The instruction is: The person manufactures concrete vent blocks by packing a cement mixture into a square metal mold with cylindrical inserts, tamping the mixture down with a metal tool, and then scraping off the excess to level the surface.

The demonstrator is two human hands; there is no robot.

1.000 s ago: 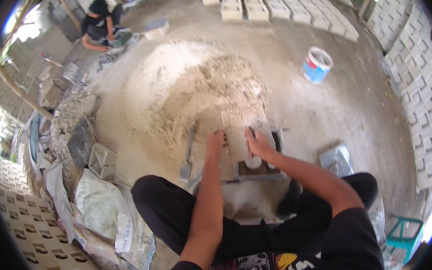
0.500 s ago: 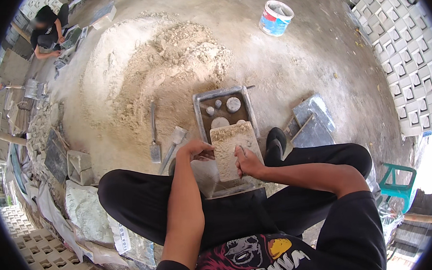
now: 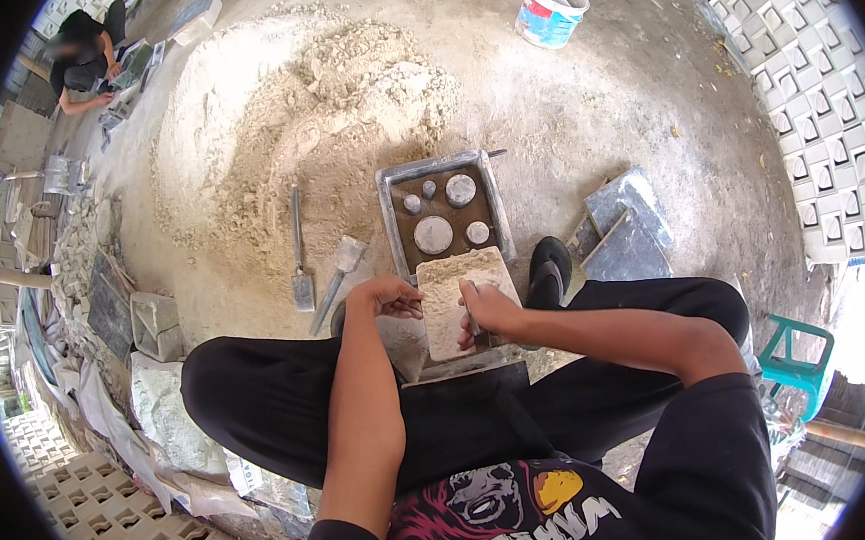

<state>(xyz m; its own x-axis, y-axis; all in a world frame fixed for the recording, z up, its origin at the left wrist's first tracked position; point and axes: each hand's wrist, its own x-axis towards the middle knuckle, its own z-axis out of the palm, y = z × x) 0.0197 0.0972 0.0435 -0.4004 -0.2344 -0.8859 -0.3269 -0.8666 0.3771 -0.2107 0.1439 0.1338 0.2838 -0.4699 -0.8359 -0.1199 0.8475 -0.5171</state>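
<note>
A pale rectangular slab [image 3: 448, 314] with a sandy, crumbly top lies over the near end of a grey metal mould [image 3: 386, 213]. My left hand [image 3: 386, 298] is at the slab's left edge, its fingertips closed against the side. In my right hand [image 3: 492, 311], fisted over the slab's right half, is a thin grey tool [image 3: 470, 318]; most of it is hidden by the fingers. Beyond the slab, several round pegs stand in the mould, among them a wide disc [image 3: 433, 235] and a smaller one [image 3: 461, 190].
A mallet-like tool [image 3: 349, 254] and a narrow trowel [image 3: 302, 291] lie left of the mould, before a sand heap [image 3: 341, 106]. Grey plates [image 3: 623, 247] lie at right. Farther off are a bucket [image 3: 548, 23], a green stool [image 3: 801, 370] and another person [image 3: 87, 58] crouching.
The slab sits nearer my body relative to the mould, uncovering the near pegs. Both hands have come along with it. The view has shifted slightly.
</note>
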